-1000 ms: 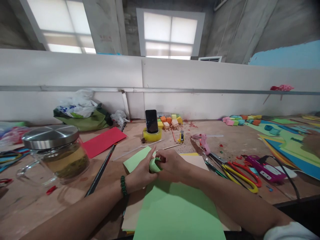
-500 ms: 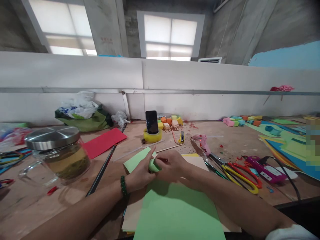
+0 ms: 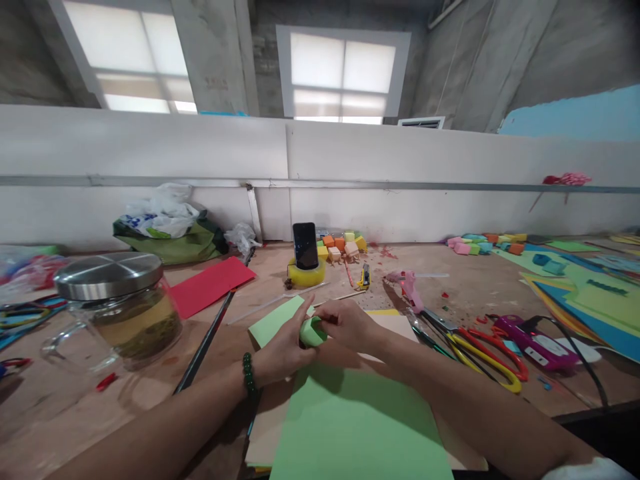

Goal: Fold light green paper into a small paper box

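Observation:
My left hand (image 3: 281, 348) and my right hand (image 3: 350, 324) meet over the middle of the wooden table (image 3: 465, 280). Both grip the far end of a light green paper sheet (image 3: 350, 420), which is curled into a small roll (image 3: 312, 331) between the fingers. The flat part of the sheet lies toward me over a beige board. A green bead bracelet (image 3: 248, 375) sits on my left wrist.
A glass jar with a metal lid (image 3: 117, 307) stands at the left. A red sheet (image 3: 210, 283), a long black rod (image 3: 205, 343), a phone on a tape roll (image 3: 305, 257), foam cubes (image 3: 343, 243), a pink glue gun (image 3: 407, 287), scissors (image 3: 480, 347) and coloured sheets (image 3: 590, 293) lie around.
The hands keep curling the green paper's end; the roll looks slightly tighter. The view has shifted a little. A person's hand at the right edge is gone from view.

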`<state>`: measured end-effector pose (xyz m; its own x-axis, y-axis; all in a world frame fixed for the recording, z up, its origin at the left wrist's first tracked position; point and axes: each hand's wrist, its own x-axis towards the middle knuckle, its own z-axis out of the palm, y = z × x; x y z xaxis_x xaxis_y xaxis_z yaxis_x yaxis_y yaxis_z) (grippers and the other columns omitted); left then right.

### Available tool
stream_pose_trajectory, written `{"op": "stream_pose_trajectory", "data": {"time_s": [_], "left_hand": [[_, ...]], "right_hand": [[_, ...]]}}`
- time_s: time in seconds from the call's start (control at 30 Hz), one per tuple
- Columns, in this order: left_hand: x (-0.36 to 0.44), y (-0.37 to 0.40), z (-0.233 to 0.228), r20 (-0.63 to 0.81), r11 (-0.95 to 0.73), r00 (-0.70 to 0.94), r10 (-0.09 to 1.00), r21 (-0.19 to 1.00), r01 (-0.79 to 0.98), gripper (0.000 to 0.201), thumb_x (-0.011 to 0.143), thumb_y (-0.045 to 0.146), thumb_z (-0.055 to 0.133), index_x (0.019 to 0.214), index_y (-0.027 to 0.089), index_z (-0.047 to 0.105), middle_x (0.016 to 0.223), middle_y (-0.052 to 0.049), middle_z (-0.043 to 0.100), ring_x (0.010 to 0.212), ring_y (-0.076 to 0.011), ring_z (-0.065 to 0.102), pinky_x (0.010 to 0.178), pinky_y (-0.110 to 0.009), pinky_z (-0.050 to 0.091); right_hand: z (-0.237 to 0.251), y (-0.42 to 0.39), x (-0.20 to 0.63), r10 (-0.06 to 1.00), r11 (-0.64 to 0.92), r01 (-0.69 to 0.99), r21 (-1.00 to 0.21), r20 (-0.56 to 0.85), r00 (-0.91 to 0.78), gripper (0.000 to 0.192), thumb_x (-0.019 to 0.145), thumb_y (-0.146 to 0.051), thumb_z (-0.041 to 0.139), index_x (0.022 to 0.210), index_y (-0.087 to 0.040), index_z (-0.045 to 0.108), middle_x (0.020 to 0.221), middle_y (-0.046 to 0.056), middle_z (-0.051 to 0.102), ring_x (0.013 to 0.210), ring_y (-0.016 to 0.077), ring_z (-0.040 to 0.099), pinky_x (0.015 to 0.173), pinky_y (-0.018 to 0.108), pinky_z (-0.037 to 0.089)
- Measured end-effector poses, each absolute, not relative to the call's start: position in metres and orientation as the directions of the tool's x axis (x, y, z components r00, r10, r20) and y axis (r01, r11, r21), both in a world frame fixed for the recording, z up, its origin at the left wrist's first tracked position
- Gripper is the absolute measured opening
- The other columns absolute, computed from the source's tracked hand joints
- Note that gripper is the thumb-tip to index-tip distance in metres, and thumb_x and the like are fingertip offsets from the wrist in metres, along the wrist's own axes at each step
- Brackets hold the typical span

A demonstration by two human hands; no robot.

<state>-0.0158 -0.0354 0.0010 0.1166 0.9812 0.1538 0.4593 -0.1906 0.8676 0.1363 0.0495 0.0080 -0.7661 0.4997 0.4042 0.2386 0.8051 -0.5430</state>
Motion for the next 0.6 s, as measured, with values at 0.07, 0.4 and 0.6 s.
{"op": "stream_pose_trajectory", "data": {"time_s": [0.07,0.4,0.6], "left_hand": [[-0.016,-0.035,0.0,0.155,-0.187,0.108,0.982,0.867,0.462,0.098,0.061,0.012,0.052,0.15,0.021,0.013,0.091,0.001,0.056,0.07,-0.0119,0.048,0.062,-0.022,0.042],[-0.017,-0.031,-0.005,0.238,-0.217,0.004,0.971,0.879,0.425,0.096,0.066,0.015,0.057,0.151,0.018,0.012,0.12,-0.01,0.057,0.091,-0.0195,0.057,0.08,-0.033,0.05],[-0.019,-0.029,-0.01,0.29,-0.272,0.03,0.957,0.852,0.448,0.087,0.067,0.015,0.056,0.149,0.016,0.025,0.134,-0.012,0.05,0.119,-0.0259,0.049,0.102,-0.04,0.039]], "right_hand": [[0.005,0.05,0.134,0.502,0.821,0.25,-0.513,0.443,-0.743,0.018,0.072,-0.001,0.052,0.062,-0.015,0.057,0.06,-0.004,0.052,0.057,0.0084,0.042,0.056,0.02,0.031],[0.011,0.041,0.137,0.431,0.886,0.146,-0.441,0.663,-0.612,0.015,0.084,-0.032,0.064,0.078,-0.018,0.062,0.077,0.003,0.061,0.068,0.0143,0.053,0.061,0.024,0.04],[0.007,0.04,0.135,0.381,0.906,0.147,-0.398,0.613,-0.692,0.014,0.081,-0.017,0.067,0.067,-0.019,0.065,0.068,0.0,0.06,0.066,0.0126,0.054,0.063,0.023,0.039]]}}
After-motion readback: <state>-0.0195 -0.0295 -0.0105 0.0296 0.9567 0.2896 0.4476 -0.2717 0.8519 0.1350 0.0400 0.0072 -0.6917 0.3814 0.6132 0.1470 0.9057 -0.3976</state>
